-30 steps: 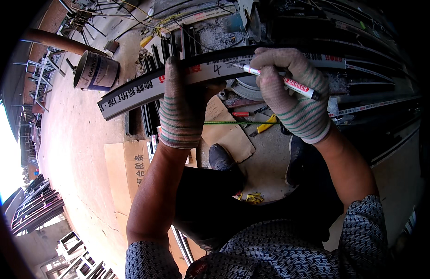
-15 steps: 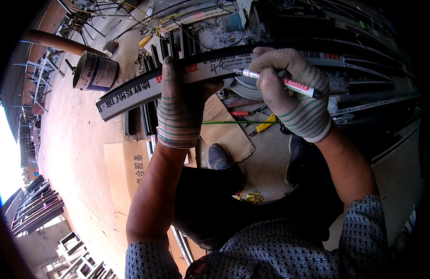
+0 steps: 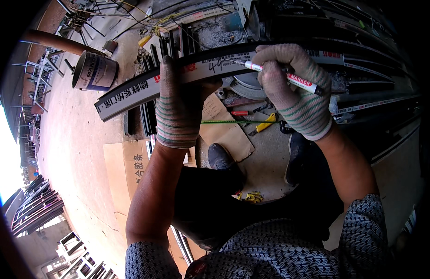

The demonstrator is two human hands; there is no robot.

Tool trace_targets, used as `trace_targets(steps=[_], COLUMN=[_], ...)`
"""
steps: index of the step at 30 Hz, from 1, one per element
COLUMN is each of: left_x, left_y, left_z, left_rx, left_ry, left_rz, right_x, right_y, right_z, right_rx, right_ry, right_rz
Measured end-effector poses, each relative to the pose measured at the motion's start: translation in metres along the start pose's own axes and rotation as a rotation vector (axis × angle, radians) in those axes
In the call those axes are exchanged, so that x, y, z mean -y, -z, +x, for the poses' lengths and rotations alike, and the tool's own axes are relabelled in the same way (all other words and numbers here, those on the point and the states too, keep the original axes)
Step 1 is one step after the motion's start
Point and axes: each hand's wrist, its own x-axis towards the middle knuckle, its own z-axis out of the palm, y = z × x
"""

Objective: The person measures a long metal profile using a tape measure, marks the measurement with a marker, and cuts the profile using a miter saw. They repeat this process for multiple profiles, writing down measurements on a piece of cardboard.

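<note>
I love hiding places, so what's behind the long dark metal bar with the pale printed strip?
Past the bar show slim black rails and a round grey metal plate. Whatever lies directly behind it is covered.

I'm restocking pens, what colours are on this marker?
The marker is white and red, black-ended; head view.

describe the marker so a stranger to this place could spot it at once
Find the long bar slanting across the upper middle, gripped by the left hand. Farther right along it, the gloved right hand holds the marker, tip toward the bar. A slim white barrel with a red patch and black end sets it apart from the broad grey-faced bar.
</note>
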Motion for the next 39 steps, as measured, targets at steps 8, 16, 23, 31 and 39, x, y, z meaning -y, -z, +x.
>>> trace_targets(steps=[8, 16, 23, 31, 39], left_x=[-0.001, -0.004, -0.003, -0.005, -0.03], left_y=[0.0, -0.004, -0.003, 0.002, 0.038], left_z=[0.001, 0.001, 0.003, 0.001, 0.004], left_rx=[-0.005, 0.021, 0.034, -0.008, -0.224], left_ry=[-0.012, 0.033, 0.071, -0.07, -0.104], left_rz=[0.0, -0.125, -0.222, 0.119, -0.029], right_x=[0.002, -0.002, 0.0, -0.005, -0.013], right_y=[0.003, 0.005, 0.0, 0.007, 0.016], right_z=[-0.002, -0.002, -0.003, 0.001, -0.017], right_rx=[0.029, 0.027, 0.014, -0.04, 0.021], right_ry=[0.008, 0.039, -0.025, 0.036, -0.142], right_rz=[-0.036, -0.054, 0.031, 0.077, 0.172])
